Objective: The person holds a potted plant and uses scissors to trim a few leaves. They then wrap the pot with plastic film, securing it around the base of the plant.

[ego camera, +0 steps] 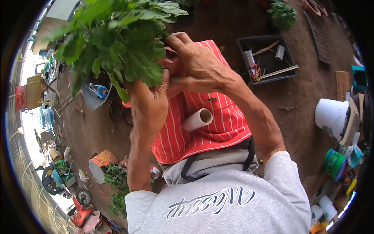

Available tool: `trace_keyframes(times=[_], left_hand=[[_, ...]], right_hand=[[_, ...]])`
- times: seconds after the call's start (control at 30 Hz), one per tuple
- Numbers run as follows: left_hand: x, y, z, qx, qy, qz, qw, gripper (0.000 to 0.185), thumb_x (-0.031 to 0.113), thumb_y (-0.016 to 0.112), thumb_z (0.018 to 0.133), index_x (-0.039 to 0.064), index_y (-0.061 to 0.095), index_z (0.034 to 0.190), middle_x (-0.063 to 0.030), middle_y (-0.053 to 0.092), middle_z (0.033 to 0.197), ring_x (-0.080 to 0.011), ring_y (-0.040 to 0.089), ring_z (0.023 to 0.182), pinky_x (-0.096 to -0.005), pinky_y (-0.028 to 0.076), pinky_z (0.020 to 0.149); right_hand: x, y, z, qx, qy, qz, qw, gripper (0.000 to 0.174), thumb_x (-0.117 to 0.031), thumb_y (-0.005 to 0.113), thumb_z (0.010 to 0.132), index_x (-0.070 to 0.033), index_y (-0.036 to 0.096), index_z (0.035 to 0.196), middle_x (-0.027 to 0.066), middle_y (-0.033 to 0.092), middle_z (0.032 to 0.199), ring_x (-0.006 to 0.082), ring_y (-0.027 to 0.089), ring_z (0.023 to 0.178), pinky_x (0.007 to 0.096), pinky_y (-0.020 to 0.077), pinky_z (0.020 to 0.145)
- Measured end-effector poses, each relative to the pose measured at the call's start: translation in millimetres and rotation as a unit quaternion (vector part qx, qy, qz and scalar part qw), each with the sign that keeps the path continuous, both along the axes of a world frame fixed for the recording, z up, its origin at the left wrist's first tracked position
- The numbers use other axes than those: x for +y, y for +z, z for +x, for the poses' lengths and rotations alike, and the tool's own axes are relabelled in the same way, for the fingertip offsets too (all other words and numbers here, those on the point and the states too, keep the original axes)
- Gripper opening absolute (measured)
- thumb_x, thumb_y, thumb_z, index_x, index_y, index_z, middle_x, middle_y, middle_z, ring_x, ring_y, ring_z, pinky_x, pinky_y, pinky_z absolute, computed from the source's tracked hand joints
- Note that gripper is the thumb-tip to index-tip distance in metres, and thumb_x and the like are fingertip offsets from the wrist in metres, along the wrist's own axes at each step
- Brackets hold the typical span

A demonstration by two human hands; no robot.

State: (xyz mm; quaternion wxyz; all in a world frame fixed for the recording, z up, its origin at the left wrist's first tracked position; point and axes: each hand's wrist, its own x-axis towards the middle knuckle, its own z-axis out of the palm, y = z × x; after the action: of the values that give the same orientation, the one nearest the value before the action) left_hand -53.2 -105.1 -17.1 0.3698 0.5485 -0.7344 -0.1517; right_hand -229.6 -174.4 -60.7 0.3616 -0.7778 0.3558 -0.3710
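A leafy green plant (117, 44) in a reddish-brown pot (174, 63) lies tilted above my lap, its foliage towards the upper left. My right hand (201, 65) grips the pot from the right, fingers curled over its far side. Close to the pot's rim, my left hand (150, 101) has its thumb against the pot; its other fingers are hidden under the leaves. A red apron-like cloth (201, 140) with white stripes covers my lap. On it rests a roll of clear plastic film (194, 120), its hollow core facing right.
A black tray (270, 73) with small rolls, sticks and rubber bands sits on the dirt floor (280, 117). White (330, 115) and green (334, 163) buckets stand right. Left are a grey scoop-like container (95, 96) holding a bottle, and a round stool (102, 165). More plants (282, 14) stand around.
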Motion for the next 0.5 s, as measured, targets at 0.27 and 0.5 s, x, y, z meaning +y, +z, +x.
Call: trace_keyframes(times=[0.27,0.5], left_hand=[[24,-31,17,-0.099,0.018,-0.099,0.99,0.06,0.024,0.068,0.107,0.006,0.049,0.162,-0.0273,0.037,0.165,-0.0468,0.031,0.153,-0.0554,0.031,0.124],[11,-16,28,-0.279,-0.093,-0.097,0.951,0.097,0.02,0.092,0.078,0.023,0.047,0.164,-0.0113,0.036,0.171,-0.0443,0.035,0.15,-0.0574,0.035,0.123]], right_hand=[[-16,-4,-6,0.015,0.025,0.036,0.999,0.09,-0.038,0.085,0.079,-0.01,0.048,0.156,0.0273,0.054,0.141,0.0513,0.065,0.119,0.0544,0.0574,0.097],[-10,3,-5,0.063,0.028,0.067,0.995,0.079,-0.03,0.078,0.086,-0.012,0.048,0.157,0.0209,0.054,0.146,0.0453,0.062,0.129,0.05,0.0571,0.105]])
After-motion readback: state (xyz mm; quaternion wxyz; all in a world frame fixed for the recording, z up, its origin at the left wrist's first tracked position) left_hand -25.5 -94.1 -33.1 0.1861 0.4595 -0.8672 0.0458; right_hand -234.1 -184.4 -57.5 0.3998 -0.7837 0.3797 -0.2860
